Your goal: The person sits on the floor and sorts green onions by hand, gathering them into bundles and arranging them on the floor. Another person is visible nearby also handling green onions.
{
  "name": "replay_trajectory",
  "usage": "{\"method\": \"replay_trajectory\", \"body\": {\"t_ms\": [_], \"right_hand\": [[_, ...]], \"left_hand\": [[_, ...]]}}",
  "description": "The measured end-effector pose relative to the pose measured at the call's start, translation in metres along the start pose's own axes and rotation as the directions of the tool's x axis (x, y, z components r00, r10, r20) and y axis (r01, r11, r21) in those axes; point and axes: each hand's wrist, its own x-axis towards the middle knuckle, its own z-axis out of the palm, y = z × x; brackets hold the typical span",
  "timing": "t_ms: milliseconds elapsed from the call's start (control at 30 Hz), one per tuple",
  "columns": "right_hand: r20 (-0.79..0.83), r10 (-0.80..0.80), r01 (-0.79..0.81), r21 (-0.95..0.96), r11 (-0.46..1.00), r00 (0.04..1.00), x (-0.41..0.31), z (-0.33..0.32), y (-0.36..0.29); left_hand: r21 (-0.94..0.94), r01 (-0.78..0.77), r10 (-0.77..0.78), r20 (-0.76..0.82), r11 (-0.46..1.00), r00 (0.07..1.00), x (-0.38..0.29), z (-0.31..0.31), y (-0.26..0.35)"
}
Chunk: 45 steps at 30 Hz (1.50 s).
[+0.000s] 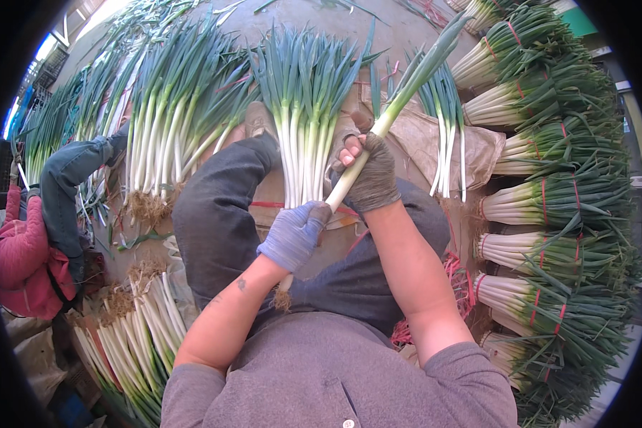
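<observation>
A single large green onion [348,182] slants across my lap, its roots low at my left forearm and its leaves pointing up to the right. My left hand [297,232], in a blue-grey glove, wraps around the white stalk near the root end. Higher up, my right hand [374,174], in a dirty dark fingerless glove, grips the same stalk below the green leaves. Between my legs lies a sheaf of trimmed green onions [302,144], white ends towards me. A red tie strip [267,204] lies beneath its lower end.
Tied bundles of green onions [545,200] line the right side. A small group of onions [444,144] lies on a tan sack [481,150]. Untrimmed onions [160,134] with roots lie left, more [134,331] at lower left. Another person in a pink jacket [27,257] sits far left.
</observation>
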Motion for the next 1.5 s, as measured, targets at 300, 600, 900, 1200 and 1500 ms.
{"method": "replay_trajectory", "body": {"t_ms": [300,600,900,1200,1500], "right_hand": [[0.08,0.009,-0.012,0.036,0.999,0.997,-0.002,0.013,-0.001],[0.262,-0.023,-0.001,0.09,0.996,0.965,0.009,0.01,-0.036],[0.281,-0.16,0.15,0.054,0.987,0.946,0.005,-0.001,-0.065],[-0.269,-0.205,0.137,-0.252,0.958,0.941,-0.005,-0.012,-0.07],[-0.383,-0.194,-0.026,-0.499,0.866,0.903,0.101,-0.006,-0.09]], "left_hand": [[-0.392,0.287,-0.234,0.177,0.874,0.956,0.002,-0.004,0.005],[-0.308,-0.024,-0.093,-0.359,0.951,0.928,-0.033,-0.03,-0.033],[-0.484,-0.055,-0.392,-0.764,0.873,0.512,-0.161,-0.17,-0.158],[0.43,0.357,0.238,-0.85,0.829,0.47,-0.177,-0.174,-0.116],[0.294,0.13,-0.051,-0.263,0.947,0.963,0.048,0.036,-0.042]]}}
